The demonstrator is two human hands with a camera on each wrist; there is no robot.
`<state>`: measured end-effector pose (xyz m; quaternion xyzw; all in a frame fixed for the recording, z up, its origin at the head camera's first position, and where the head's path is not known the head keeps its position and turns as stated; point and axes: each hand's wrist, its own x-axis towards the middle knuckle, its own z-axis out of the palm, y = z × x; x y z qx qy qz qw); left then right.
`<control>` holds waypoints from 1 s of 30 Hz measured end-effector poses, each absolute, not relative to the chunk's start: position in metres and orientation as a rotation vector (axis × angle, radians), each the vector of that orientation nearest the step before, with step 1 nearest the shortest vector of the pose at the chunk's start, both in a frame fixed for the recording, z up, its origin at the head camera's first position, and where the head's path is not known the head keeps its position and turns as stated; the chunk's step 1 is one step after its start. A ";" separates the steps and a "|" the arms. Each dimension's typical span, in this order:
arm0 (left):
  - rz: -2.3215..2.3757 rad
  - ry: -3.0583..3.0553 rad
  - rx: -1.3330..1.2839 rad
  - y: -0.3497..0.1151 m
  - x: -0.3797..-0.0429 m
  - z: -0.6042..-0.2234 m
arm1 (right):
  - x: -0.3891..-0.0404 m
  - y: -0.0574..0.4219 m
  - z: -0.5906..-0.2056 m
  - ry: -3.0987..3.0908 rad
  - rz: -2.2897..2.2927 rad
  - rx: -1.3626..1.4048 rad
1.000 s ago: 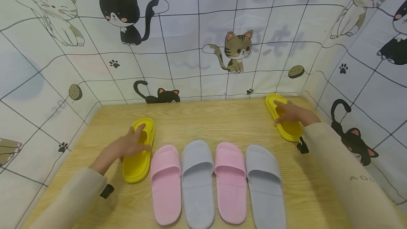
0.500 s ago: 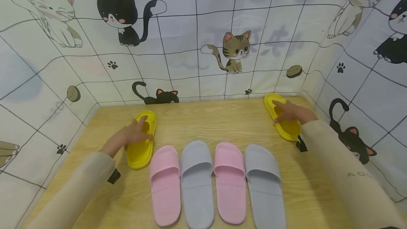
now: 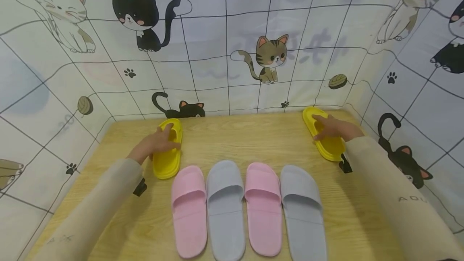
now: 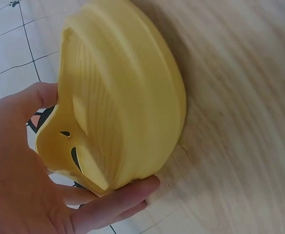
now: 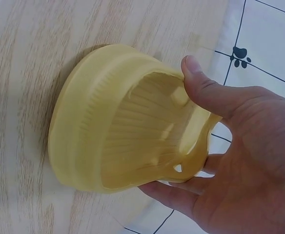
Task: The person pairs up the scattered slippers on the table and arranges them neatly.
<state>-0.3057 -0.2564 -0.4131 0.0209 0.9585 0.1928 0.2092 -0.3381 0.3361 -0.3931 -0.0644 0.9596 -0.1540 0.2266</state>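
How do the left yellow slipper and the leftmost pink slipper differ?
Hold: left hand grips yellow slipper; pink slipper is untouched.
Place: yellow slipper sits farther back; pink slipper sits nearer in the head view.
Shared: each is one solid colour.

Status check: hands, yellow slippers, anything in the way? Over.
Left hand grips left yellow slipper. Right hand grips right yellow slipper. Possibly in the way: pink slippers, grey slippers.
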 end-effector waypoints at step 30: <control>0.518 2.710 0.009 -0.208 -0.320 -0.408 | -0.340 0.334 -0.395 2.646 -0.401 -0.130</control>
